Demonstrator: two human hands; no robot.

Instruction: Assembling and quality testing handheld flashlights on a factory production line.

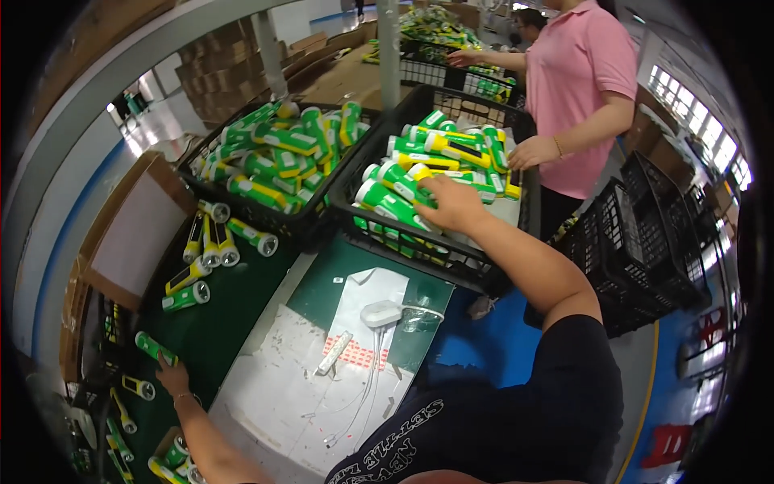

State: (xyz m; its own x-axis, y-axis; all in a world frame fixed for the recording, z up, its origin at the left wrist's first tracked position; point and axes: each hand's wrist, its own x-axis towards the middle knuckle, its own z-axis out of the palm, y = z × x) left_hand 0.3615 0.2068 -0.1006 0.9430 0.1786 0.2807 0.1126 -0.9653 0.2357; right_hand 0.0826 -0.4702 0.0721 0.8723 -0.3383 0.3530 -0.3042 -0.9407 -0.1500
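My left hand [172,377] is low on the left, its fingers closed on the near end of a green flashlight [151,345] that lies on the dark green belt. My right arm stretches forward to a black crate [476,262] full of green and yellow flashlights [459,148]. Inside it, my right hand [453,203] has its fingers curled over a flashlight [418,172] with a white end; the hand covers most of it. Several loose flashlights [211,246] lie farther along the belt, with their clear lens ends toward me.
A second full black crate [302,226] stands left of the first. Before me, a worktable [266,379] carries a white charger [381,314] with cables and a power strip [334,352]. A person in a pink shirt [576,89] stands beyond the right crate. Empty black crates [613,234] are stacked at right.
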